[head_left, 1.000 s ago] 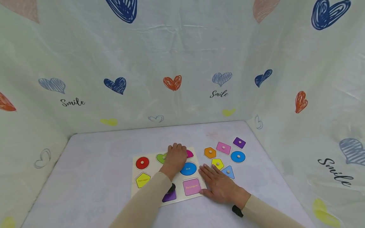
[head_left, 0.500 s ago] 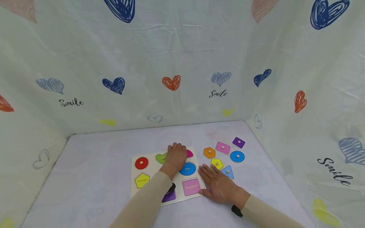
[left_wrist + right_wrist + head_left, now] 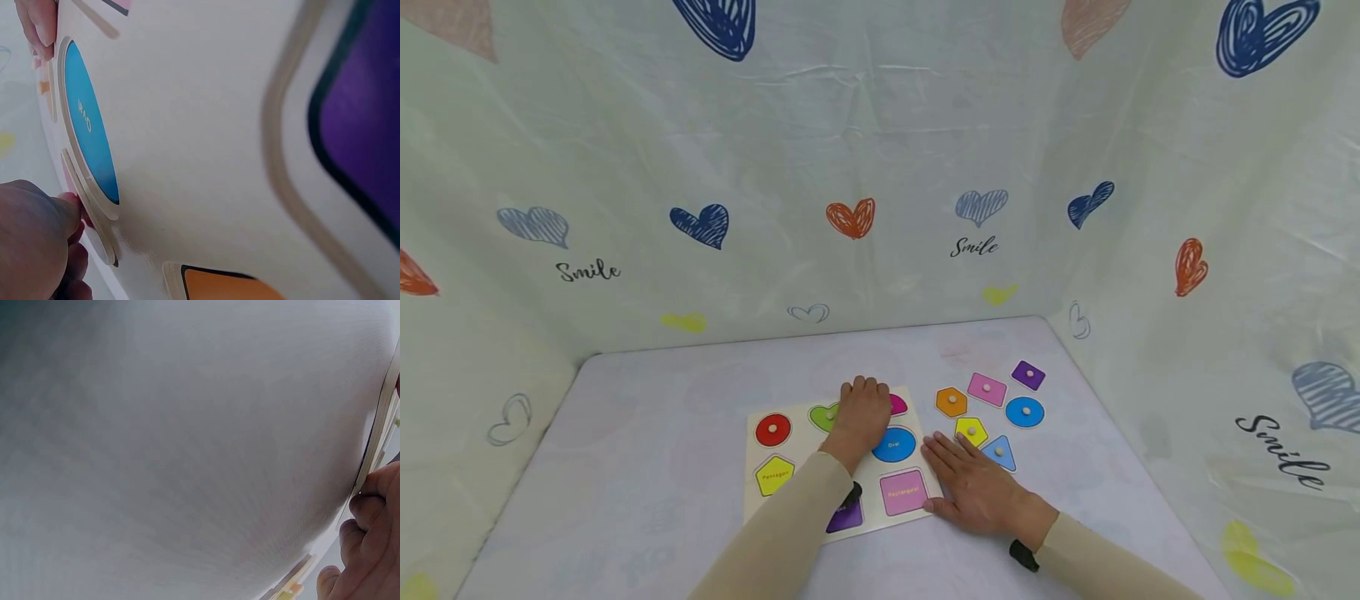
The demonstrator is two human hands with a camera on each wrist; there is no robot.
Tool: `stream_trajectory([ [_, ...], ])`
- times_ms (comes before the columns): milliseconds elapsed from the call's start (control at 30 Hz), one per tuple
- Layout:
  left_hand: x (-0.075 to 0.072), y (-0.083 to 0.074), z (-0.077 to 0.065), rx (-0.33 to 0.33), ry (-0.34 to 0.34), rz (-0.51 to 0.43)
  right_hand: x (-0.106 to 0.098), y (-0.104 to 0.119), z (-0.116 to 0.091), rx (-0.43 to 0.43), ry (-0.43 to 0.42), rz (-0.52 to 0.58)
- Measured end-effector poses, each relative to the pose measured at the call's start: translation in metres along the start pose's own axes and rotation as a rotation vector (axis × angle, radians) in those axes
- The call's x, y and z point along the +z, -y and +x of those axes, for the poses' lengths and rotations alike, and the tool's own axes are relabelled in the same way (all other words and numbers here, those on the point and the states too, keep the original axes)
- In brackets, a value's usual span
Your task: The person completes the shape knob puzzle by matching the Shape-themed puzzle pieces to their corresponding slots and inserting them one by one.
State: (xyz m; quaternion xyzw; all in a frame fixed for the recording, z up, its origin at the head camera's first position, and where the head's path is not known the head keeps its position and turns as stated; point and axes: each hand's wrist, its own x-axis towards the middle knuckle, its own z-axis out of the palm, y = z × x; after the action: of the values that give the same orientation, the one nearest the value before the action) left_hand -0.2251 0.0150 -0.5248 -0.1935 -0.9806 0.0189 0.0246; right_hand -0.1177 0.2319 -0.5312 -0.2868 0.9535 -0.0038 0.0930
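A cream shape-puzzle board (image 3: 802,437) lies on the table. At its far right corner my left hand (image 3: 867,421) reaches over the top and covers part of a magenta puzzle piece (image 3: 898,405). The left wrist view shows the thumb and fingers (image 3: 70,215) pinching that piece beside the blue "Oval" recess (image 3: 90,125). My right hand (image 3: 981,492) lies with straight fingers along the board's right edge, its thumb at the corner by the pink "Rectangular" recess (image 3: 904,492). Its fingertips (image 3: 360,503) touch the board's rim in the right wrist view.
A red circle (image 3: 772,430) and a green heart piece (image 3: 824,417) sit in the board. Right of it lie loose knobbed pieces: orange hexagon (image 3: 951,402), pink rectangle (image 3: 987,389), purple rectangle (image 3: 1028,375), blue oval (image 3: 1024,412), yellow pentagon (image 3: 972,432) and blue triangle (image 3: 999,452).
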Motion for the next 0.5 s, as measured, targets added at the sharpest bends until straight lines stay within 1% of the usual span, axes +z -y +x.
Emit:
stream_trajectory([
  [200, 0.0008, 0.0005, 0.0000, 0.003, -0.008, 0.004, 0.0006, -0.0004, -0.0005, -0.002, -0.005, -0.001],
  [500, -0.0030, 0.0017, -0.0024, -0.003, -0.004, 0.002, 0.0001, -0.0002, -0.0005, 0.012, 0.019, -0.003],
])
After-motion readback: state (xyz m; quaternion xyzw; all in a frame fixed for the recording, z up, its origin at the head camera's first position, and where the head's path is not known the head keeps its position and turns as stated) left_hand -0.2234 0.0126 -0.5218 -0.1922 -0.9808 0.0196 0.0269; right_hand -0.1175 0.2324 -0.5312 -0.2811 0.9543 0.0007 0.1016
